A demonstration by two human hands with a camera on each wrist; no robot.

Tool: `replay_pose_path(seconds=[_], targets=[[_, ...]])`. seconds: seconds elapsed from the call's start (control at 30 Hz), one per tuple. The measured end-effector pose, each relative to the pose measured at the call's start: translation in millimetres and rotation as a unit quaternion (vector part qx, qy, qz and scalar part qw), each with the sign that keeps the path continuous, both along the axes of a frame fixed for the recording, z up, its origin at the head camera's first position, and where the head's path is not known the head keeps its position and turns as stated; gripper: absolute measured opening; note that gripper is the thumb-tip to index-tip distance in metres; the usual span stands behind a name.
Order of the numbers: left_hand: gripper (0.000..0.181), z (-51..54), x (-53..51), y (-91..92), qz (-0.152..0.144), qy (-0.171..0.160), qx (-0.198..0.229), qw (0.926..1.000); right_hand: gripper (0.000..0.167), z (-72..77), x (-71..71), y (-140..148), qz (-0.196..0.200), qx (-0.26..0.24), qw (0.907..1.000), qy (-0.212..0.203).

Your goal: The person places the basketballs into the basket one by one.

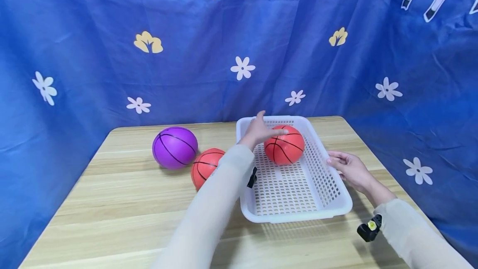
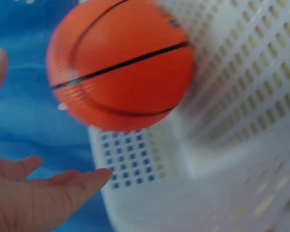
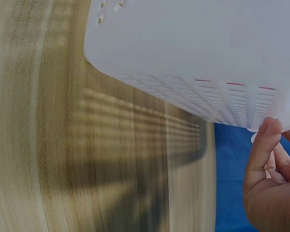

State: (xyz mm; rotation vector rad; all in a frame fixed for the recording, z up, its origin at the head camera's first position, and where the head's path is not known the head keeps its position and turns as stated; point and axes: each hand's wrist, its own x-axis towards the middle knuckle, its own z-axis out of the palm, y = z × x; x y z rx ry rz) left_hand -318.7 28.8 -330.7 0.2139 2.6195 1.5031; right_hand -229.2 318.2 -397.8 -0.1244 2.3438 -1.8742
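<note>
A white plastic basket with a perforated floor and sides is on the right half of the table. Inside it, toward the back, lies an orange-red toy basketball with black lines. My left hand reaches over the basket's left rim, fingers spread beside that ball. In the left wrist view a gap shows between the fingers and the ball. At the basket's right side my right hand pinches the rim; the right wrist view shows the thumb against it.
Left of the basket sits a second orange-red ball, partly behind my left forearm. A purple ball stands farther left. The wooden table meets a blue patterned curtain at the back and right.
</note>
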Motion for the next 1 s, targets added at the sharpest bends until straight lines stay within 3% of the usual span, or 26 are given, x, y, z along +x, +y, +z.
replay_pose_path(seconds=[0.27,0.47,0.7,1.0], targets=[[0.103,33.0,2.7,-20.6,0.007,0.062,-0.033,0.9975,0.056,0.1,2.4,2.7,-0.01,0.009,0.9999,-0.007],[0.101,43.9,7.7,-45.7,0.006,0.11,-0.049,0.9927,0.055,-0.4,1.4,1.3,-0.004,0.005,1.0,-0.005],[0.096,43.9,11.4,-89.0,0.006,0.165,-0.046,0.9852,0.055,0.6,1.5,-0.3,-0.007,0.006,0.9999,-0.006],[0.092,27.6,9.3,-159.7,0.015,0.229,-0.037,0.9727,0.056,0.5,2.3,-0.1,-0.01,0.015,0.9998,-0.009]])
